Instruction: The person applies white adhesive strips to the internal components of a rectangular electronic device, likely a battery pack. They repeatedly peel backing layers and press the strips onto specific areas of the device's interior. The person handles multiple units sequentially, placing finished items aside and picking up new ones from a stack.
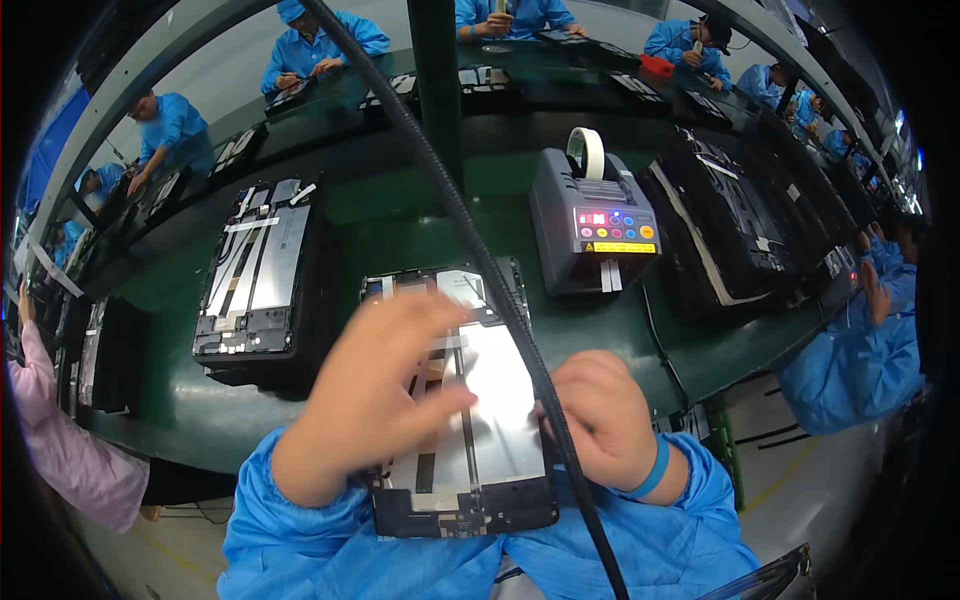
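An opened tablet (510, 400) with silver plates and a black frame lies in front of me, its near end by my blue sleeves. Over its left half hovers my left hand (385, 385), slightly blurred, thumb and fingers spread; nothing shows between them. At the tablet's right edge, my right hand (605, 415) is curled with its fingers pressed together. Whatever it may pinch is hidden, and a blue band (655, 468) circles that wrist. White tape strips sit on another opened tablet (262, 270), atop a dark stack to the left.
A grey tape dispenser (595, 225) with lit buttons stands beyond my right hand, a short strip out front. Stacked tablets in black trays (725, 220) fill the right side. A dark ribbed cable (465, 225) crosses the view. Co-workers in blue sit around the green table (165, 385).
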Demonstrator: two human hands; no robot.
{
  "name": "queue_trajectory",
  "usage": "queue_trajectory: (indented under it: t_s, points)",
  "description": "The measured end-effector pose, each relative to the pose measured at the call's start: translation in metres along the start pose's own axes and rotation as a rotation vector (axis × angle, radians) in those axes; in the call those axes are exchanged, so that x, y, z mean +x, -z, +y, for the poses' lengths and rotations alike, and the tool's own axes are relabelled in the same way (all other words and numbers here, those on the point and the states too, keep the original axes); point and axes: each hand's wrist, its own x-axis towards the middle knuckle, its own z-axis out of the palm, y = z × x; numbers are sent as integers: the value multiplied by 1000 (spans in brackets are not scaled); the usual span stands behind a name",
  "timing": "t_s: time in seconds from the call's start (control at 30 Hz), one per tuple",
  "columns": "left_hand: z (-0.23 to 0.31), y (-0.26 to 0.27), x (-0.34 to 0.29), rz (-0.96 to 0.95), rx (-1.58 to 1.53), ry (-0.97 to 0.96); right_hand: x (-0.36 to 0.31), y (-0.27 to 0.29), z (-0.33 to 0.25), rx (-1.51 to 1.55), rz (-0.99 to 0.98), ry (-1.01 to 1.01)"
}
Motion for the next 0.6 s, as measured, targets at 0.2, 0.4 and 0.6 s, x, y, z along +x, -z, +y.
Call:
queue_trajectory:
  t_s: [0.2,0.4,0.6]
  points:
    - [23,-18,-17,-27,-135,-71,14,-5,-20,-50,-2,58]
    - [16,-15,-3,-86,-149,-100,10,3,-12,39,138,-1]
    - [-2,-29,29,-72,-59,72,24,13,13,233,302,-278]
